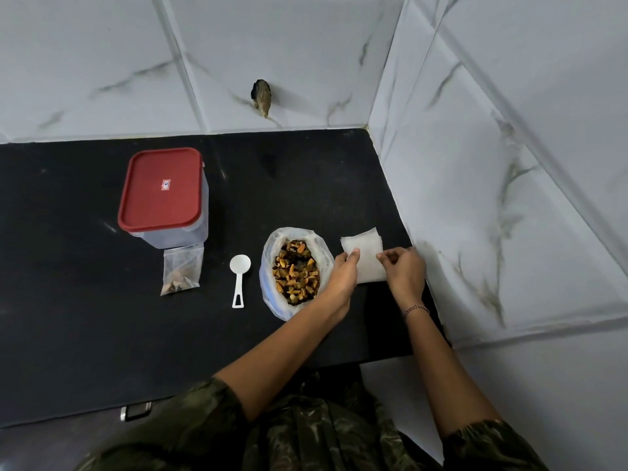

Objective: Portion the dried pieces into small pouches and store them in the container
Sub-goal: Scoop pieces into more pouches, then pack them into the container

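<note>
Red-lidded container (159,188) closed, one filled pouch (181,271) touching its front. White scoop (239,270) idle. Open bag of dried pieces (295,270). Left hand (343,275) and right hand (404,270) pinch opposite edges of the empty pouch stack (365,254), fingers curled on it. Likely thin, light, slippery film, so peel one off at a corner.
</note>
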The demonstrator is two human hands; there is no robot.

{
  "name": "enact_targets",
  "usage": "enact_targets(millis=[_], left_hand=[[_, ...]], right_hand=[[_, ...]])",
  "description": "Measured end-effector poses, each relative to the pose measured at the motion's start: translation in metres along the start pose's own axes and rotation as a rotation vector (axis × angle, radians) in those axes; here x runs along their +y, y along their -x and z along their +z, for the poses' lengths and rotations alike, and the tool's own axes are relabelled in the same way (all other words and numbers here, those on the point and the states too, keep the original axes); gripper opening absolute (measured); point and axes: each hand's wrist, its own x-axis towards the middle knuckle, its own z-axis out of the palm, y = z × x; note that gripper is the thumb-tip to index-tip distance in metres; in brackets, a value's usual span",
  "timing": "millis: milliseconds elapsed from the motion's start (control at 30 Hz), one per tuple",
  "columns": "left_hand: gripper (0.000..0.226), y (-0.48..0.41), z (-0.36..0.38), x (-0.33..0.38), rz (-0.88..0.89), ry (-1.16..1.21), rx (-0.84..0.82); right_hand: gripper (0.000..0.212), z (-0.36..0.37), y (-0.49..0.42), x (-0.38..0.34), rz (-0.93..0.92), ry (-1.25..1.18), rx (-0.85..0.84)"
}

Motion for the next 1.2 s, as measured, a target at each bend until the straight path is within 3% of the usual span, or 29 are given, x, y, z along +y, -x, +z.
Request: enact_targets(millis=[200,333,567,700,833,1200], left_hand=[[0.045,0.0,-0.011,0.01,0.109,0.019,0.066],[0.037,0.003,-0.026,0.023,0.235,0.004,0.227],[0.017,0.009,-0.07,0.043,0.515,-0.113,0.418],[0.008,0.014,-0.093,0.048,0.58,-0.154,0.441],[0.01,0.027,-0.108,0.051,0.648,-0.158,0.423],[0.023,0.046,-0.132,0.048,0.831,-0.122,0.302]], right_hand=[[0.026,-0.012,-0.002,-0.014,0.049,-0.29,-0.08],[0.023,-0.021,0.002,-0.03,0.084,-0.496,-0.171],[0.014,-0.023,0.016,-0.06,-0.026,-0.529,-0.364],[0.022,-0.021,0.022,-0.081,-0.196,-0.516,-0.308],[0.012,-0.02,0.029,-0.102,-0.299,-0.579,-0.183],[0.006,0.001,0.06,-0.131,-0.335,-0.578,-0.193]])
